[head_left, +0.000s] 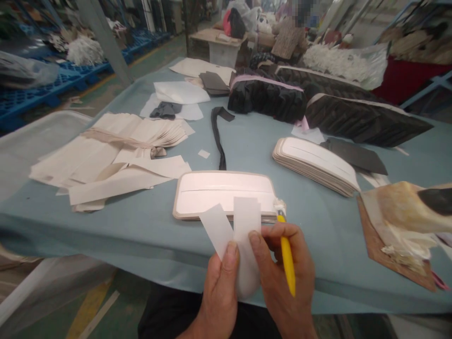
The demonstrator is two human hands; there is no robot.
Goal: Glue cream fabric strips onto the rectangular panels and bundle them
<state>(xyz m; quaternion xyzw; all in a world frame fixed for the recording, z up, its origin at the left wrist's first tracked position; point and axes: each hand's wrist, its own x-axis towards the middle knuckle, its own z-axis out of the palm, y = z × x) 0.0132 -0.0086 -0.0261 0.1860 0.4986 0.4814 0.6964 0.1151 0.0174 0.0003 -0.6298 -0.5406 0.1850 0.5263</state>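
My left hand [219, 287] pinches a small white strip [218, 229] of thin material at the table's front edge. My right hand [284, 278] grips a second white strip [247, 219] with its thumb and also holds a yellow-handled brush [286, 256], whose glue-caked tip [280, 205] points away from me. The two strips fan out in a V above my thumbs. Just beyond them lies a stack of white rounded-rectangle pieces [224, 193] on the blue-grey table [106, 226].
A second stack of white pieces [316, 165] lies to the right, beside a glue-stained board [395, 235]. Loose cream sheets [113, 160] spread at the left. Black pleated bundles [318, 103] and a black strap [218, 136] lie farther back. A person stands at the far end.
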